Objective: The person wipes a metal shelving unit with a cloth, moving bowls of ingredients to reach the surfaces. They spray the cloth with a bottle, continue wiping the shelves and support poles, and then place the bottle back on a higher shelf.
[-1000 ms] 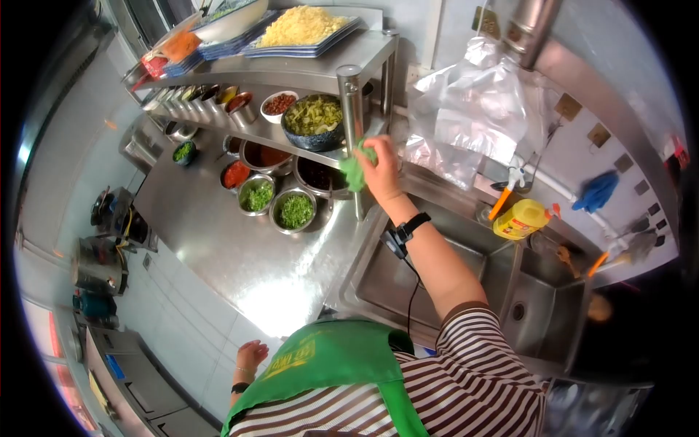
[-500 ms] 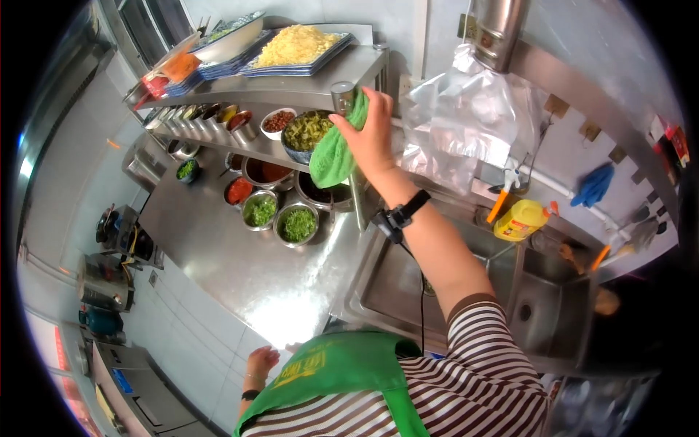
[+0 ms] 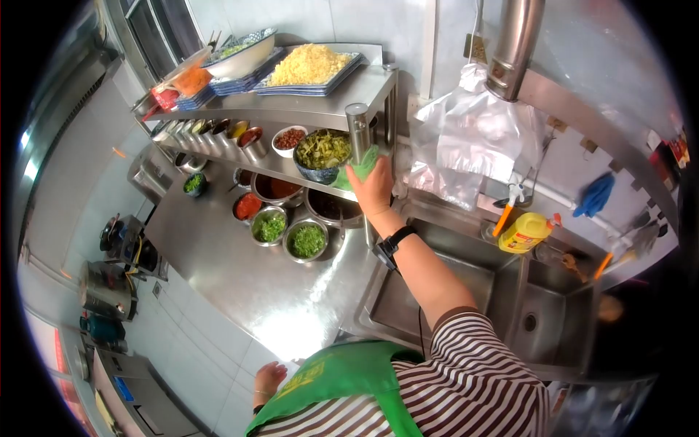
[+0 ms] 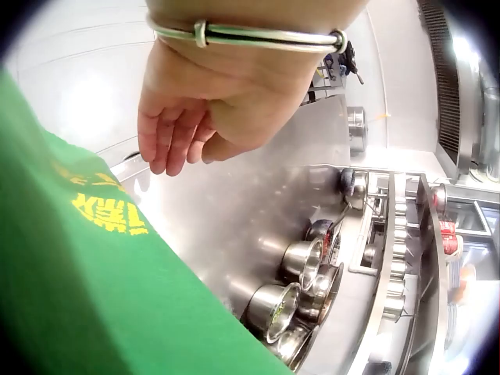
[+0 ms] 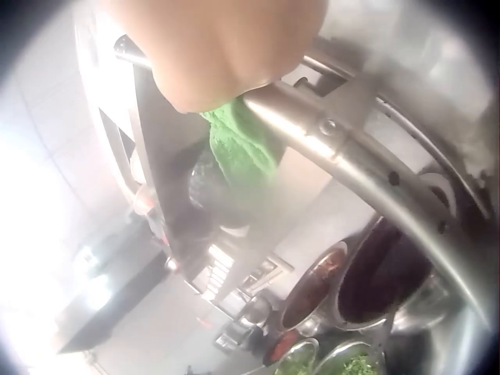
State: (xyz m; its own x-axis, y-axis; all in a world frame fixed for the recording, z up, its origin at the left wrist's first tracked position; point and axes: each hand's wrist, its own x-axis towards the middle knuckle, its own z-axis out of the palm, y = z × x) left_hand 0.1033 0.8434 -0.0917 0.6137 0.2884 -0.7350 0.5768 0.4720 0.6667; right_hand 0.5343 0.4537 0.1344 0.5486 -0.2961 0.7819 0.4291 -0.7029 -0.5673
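A green cloth [image 3: 357, 169] is in my right hand [image 3: 375, 188], gripped against the metal corner post [image 3: 358, 127] of the shelf rack. In the right wrist view the cloth [image 5: 238, 144] hangs out below the hand [image 5: 226, 47], beside the post [image 5: 344, 152]. Just left of it stands a dark bowl of chopped green vegetables [image 3: 323, 150] on the lower shelf. My left hand [image 3: 269, 379] hangs by the green apron [image 3: 331, 375], over the counter's near edge. Its fingers look loosely curled and hold nothing in the left wrist view [image 4: 211, 117].
Metal bowls of chopped greens [image 3: 306, 241] and sauces stand on the steel counter [image 3: 218, 240] under the rack. Plates of yellow shreds [image 3: 309, 64] sit on top. To the right are a double sink [image 3: 437, 291], a yellow bottle [image 3: 524, 233] and hanging plastic bags [image 3: 480, 124].
My right hand went up the post with the cloth, near its top half a second ago, then came back down. The left hand still hangs by the apron.
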